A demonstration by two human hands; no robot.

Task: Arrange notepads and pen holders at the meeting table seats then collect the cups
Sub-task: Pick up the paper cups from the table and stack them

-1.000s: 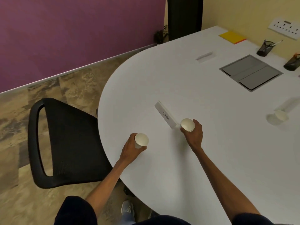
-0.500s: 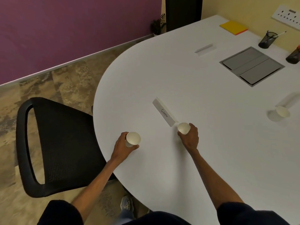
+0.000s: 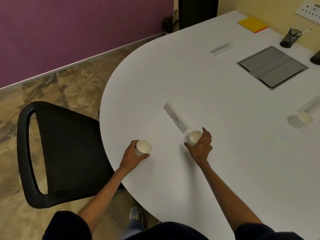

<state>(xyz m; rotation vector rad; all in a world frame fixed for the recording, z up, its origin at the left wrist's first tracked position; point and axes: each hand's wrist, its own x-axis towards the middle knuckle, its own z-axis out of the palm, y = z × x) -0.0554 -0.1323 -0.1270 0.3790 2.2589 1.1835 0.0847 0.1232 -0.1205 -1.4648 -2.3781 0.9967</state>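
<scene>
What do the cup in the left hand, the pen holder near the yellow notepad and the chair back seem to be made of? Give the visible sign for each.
Cup: probably paper, matte white with a thin rolled rim.
Pen holder: looks like black wire mesh, likely metal; light shows through its wall.
Chair back: black mesh fabric with a fine dotted weave, in a smooth, slightly glossy frame, likely plastic.

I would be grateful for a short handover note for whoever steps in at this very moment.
Left hand: closed around a paper cup near the table edge.
Right hand: fingers loosely open around a second cup beside the "Giraffe" name card; grip not firm.
Third cup stands far right, untouched.
Yellow notepad and mesh pen holder sit at the far side.
Left: collect the cups.
</scene>
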